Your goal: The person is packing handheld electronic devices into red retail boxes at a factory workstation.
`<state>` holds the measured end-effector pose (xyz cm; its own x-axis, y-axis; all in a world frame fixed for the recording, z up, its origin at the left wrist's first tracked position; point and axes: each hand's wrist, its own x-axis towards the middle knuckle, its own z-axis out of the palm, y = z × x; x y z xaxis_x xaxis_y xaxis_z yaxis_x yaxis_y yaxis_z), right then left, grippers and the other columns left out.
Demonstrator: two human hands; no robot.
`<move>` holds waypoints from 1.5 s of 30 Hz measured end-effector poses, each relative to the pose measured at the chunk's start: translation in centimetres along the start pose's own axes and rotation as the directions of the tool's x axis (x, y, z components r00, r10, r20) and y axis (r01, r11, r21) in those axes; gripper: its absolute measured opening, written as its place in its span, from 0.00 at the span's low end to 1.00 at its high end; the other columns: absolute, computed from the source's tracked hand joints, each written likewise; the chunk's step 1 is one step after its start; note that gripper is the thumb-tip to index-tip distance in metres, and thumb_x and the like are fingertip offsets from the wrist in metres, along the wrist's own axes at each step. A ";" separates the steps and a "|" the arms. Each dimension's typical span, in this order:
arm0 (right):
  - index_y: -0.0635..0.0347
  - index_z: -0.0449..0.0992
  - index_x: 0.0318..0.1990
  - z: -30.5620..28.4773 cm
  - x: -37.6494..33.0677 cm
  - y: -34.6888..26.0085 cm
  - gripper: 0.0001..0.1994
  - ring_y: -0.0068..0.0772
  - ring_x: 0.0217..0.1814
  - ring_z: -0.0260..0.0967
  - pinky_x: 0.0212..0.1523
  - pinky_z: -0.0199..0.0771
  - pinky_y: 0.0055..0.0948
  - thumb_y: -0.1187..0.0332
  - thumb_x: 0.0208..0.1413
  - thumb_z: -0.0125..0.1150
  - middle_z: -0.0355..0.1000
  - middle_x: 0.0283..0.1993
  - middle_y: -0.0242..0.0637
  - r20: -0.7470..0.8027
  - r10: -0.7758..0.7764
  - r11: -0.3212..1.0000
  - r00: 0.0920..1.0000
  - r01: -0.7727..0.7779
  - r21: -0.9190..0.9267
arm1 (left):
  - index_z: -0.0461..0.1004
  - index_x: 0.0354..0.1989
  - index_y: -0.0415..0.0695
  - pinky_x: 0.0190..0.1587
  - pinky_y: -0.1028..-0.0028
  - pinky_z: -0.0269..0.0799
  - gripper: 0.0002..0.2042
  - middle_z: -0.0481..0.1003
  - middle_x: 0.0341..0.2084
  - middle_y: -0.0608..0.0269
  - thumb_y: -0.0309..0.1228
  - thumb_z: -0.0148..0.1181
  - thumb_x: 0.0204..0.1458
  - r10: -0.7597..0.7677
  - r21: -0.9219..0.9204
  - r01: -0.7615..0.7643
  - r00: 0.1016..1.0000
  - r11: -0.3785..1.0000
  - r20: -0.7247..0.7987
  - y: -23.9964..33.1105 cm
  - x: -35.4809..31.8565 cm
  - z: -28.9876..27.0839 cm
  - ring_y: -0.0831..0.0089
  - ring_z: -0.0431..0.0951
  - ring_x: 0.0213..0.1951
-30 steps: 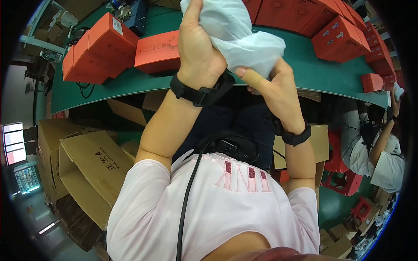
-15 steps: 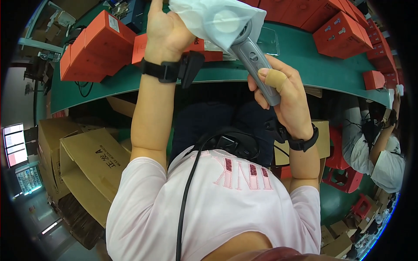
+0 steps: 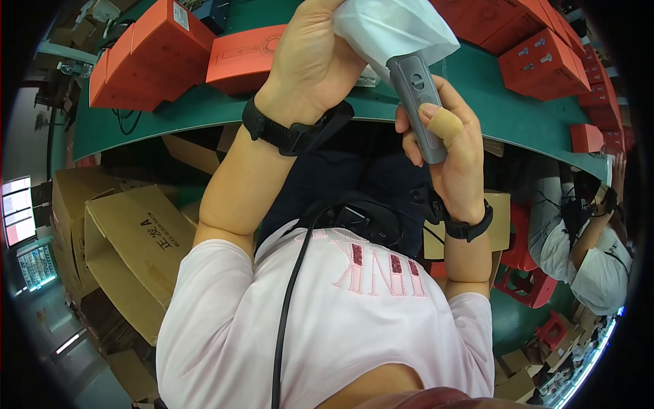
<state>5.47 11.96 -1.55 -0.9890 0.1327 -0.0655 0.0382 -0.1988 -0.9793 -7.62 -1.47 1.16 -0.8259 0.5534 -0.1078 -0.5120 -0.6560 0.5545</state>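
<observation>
Over the near edge of the green table (image 3: 204, 116), both hands are up off it: left hand (image 3: 310, 58) bunched tight around a white plastic bag (image 3: 392, 27), right hand (image 3: 446, 146) wrapped round a grey handheld device (image 3: 419, 95) whose top sits inside the bag, handle sticking out. Closed orange boxes (image 3: 153, 54) line the far side, contents hidden.

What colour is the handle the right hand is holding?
Grey: the handle, half inside a white bag, is gripped by the right hand. Head view.
</observation>
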 end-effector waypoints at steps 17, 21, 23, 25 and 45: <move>0.73 0.67 0.64 -0.6 -0.3 0.2 0.25 0.34 0.61 0.68 0.59 0.68 0.31 0.77 0.57 0.57 0.70 0.62 0.47 -0.066 -0.188 0.954 0.980 0.167 -0.250 | 0.70 0.55 0.38 0.55 0.69 0.74 0.23 0.76 0.49 0.59 0.29 0.71 0.54 0.408 0.416 -0.450 0.893 0.790 0.190 -4.4 0.6 -0.6 0.70 0.78 0.50; 0.72 0.69 0.63 -1.9 1.0 3.3 0.26 0.29 0.59 0.70 0.60 0.68 0.29 0.79 0.55 0.65 0.73 0.59 0.40 -0.225 -0.593 0.727 0.774 0.394 -0.562 | 0.58 0.66 0.36 0.59 0.67 0.70 0.34 0.73 0.54 0.52 0.30 0.71 0.53 0.308 0.546 -0.392 0.920 0.741 0.242 -9.0 -1.5 -0.7 0.66 0.75 0.55; 0.72 0.70 0.61 -2.9 1.6 4.3 0.26 0.31 0.55 0.73 0.57 0.72 0.28 0.77 0.54 0.68 0.74 0.57 0.41 -0.293 -0.641 0.744 0.709 0.480 -0.465 | 0.56 0.68 0.35 0.61 0.67 0.68 0.38 0.72 0.57 0.49 0.32 0.71 0.54 0.254 0.628 -0.398 0.916 0.669 0.310 -9.8 -3.0 -0.8 0.64 0.73 0.58; 0.72 0.70 0.61 -3.9 1.3 3.9 0.26 0.31 0.56 0.74 0.57 0.73 0.29 0.77 0.54 0.68 0.75 0.57 0.41 -0.353 -0.603 0.796 0.715 0.520 -0.309 | 0.56 0.68 0.34 0.62 0.68 0.66 0.39 0.71 0.58 0.48 0.36 0.71 0.54 0.243 0.653 -0.431 0.900 0.623 0.362 -8.6 -3.8 -0.6 0.65 0.73 0.59; 0.66 0.64 0.66 -3.3 -0.1 5.4 0.21 0.36 0.59 0.72 0.62 0.73 0.34 0.66 0.70 0.51 0.68 0.65 0.43 -0.394 -0.398 0.828 0.828 0.510 0.235 | 0.73 0.54 0.39 0.57 0.71 0.69 0.22 0.77 0.47 0.63 0.44 0.65 0.60 -0.036 -0.004 0.036 0.998 0.999 0.058 -10.5 -1.3 1.1 0.74 0.76 0.50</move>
<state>6.21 14.07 -7.51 -0.7780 0.5719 0.2601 -0.5062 -0.3252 -0.7988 -0.92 5.28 -3.64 -0.7918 0.6055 -0.0794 -0.5424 -0.6375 0.5472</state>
